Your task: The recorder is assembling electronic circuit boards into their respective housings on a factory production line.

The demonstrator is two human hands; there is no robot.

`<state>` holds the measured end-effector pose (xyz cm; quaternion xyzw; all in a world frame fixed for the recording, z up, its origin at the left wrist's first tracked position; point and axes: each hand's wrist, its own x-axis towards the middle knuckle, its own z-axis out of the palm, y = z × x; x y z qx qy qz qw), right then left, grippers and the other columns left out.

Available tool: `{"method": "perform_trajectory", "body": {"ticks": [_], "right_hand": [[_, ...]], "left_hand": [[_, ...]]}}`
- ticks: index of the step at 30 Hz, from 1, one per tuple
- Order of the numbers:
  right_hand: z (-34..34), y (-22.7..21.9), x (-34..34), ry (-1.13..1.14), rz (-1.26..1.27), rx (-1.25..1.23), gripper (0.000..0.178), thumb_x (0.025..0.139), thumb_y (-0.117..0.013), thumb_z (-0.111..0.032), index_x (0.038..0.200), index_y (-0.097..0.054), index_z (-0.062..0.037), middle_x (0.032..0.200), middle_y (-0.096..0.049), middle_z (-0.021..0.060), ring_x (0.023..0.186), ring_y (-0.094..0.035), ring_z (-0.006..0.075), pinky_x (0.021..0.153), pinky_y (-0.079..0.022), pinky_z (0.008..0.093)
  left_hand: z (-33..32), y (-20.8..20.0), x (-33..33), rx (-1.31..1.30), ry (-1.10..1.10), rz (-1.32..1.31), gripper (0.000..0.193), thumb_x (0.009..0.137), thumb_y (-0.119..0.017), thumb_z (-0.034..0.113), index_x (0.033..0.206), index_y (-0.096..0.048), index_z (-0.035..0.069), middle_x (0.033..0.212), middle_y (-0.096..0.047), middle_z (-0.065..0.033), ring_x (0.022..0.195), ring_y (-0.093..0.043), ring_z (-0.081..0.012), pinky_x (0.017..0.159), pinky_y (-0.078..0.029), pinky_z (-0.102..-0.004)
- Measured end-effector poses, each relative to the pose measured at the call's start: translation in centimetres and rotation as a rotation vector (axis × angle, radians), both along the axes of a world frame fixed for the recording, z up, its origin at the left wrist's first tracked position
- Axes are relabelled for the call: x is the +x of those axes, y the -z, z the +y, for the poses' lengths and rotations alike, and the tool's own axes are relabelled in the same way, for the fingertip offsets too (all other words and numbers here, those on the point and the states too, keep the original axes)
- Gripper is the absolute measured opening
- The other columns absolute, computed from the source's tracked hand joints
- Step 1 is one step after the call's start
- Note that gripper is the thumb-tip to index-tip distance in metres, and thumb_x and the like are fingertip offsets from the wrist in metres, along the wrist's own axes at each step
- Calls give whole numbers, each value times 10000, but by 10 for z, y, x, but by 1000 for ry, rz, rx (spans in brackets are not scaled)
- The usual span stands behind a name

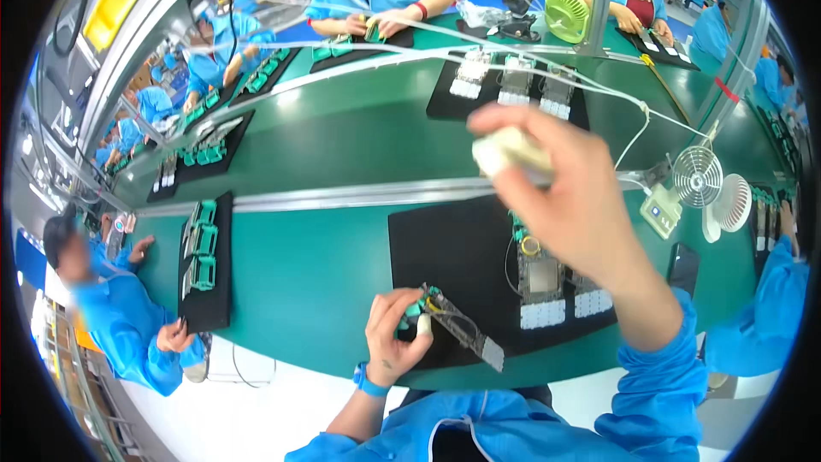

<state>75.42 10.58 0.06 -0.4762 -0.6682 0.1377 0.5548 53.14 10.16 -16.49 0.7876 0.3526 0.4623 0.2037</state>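
Observation:
My left hand (389,344) is closed on one end of a narrow dark circuit board (466,330), tilted over the black mat (428,244). A green plastic piece (414,311) shows by its fingers, and a pale finger cot covers the thumb. My right hand (575,197) is raised above the far edge of the mat, its fingers curled to a pinch. Cream covers sit on its blurred fingertips; anything between them is too smeared to make out. Below it lies another circuit board (542,278) with a silver square and white pads, with a similar board (592,295) beside it.
A metal rail (342,198) crosses behind the mat. A dark phone (683,267), a white fan (729,205) and a wire-cage fan (697,176) stand at the right. Left is a black tray (205,312) with green frames, by a co-worker (128,308). White cables hang overhead.

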Motion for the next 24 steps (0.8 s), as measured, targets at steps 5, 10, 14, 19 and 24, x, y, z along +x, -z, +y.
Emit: {"method": "perform_trajectory", "body": {"ticks": [5, 10, 14, 19, 24], "right_hand": [[-26, 75, -23, -241, -176, -325, 184, 764, -659, -48, 946, -631, -48, 805, -577, 45, 626, -559, 122, 542, -446, 243], [-40, 122, -43, -332, -53, -419, 184, 777, -653, -55, 960, -636, -50, 868, -586, 48, 692, -587, 130, 577, -471, 236], [-35, 132, -48, -326, -48, -348, 164, 795, -627, -40, 959, -626, -43, 889, -594, 54, 751, -611, 154, 616, -495, 247], [-30, 133, -53, -293, -50, -330, 140, 798, -614, -27, 938, -614, -37, 885, -592, 57, 776, -618, 168, 628, -502, 258], [-33, 132, -56, -289, -41, -325, 157, 794, -620, -45, 948, -595, -28, 883, -569, 67, 737, -611, 190, 626, -505, 274]], "left_hand": [[0, -8, -4, -71, 25, -27, 375, 652, -586, -8, 1027, -602, 4, 1002, -586, -155, 921, -589, -289, 820, -469, -341], [-3, -6, -8, -81, 67, -57, 379, 664, -593, 5, 1043, -595, -3, 1016, -579, -154, 931, -588, -284, 826, -466, -335], [-6, -5, -10, -82, 77, -78, 378, 670, -592, 5, 1048, -596, 0, 1017, -578, -156, 930, -587, -281, 823, -467, -334], [-4, -7, -15, -119, 149, -75, 412, 678, -606, 11, 1089, -578, -2, 1053, -564, -156, 949, -575, -276, 834, -464, -332], [-5, -11, -22, -179, 219, -69, 465, 673, -627, 32, 1132, -559, 5, 1107, -538, -151, 1013, -526, -302, 890, -428, -363]]}}
